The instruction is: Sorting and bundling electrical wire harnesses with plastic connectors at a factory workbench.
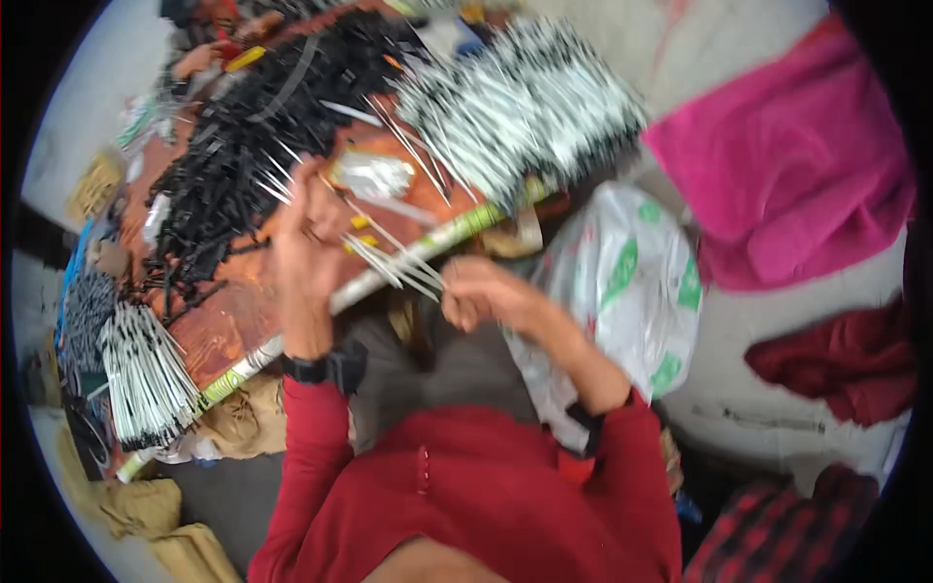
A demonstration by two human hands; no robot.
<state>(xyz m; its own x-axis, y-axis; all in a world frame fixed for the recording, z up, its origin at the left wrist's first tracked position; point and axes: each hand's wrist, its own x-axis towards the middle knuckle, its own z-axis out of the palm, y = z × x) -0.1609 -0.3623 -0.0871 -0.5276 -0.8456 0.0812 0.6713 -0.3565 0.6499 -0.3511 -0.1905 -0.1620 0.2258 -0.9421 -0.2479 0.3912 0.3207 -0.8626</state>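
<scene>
Black strips (233, 146) crowd the table (228, 330). Over its near edge, the right hand (483, 293) clamps white sticks (394, 264); whether the left hand (309, 228) grips cannot be determined. Uneven pinching could let sticks slip off.

a makeshift workshop, judging by the heaped black parts (228, 146) and bundled white rods (515, 102) crowding the worktop (233, 321).

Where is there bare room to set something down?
Orange-brown tabletop shows between the tangled black strips, a bundle of white rods and the left hand; pale floor between the white plastic bag and maroon cloth. The far side is crowded with those strips and a larger white-rod pile.
</scene>
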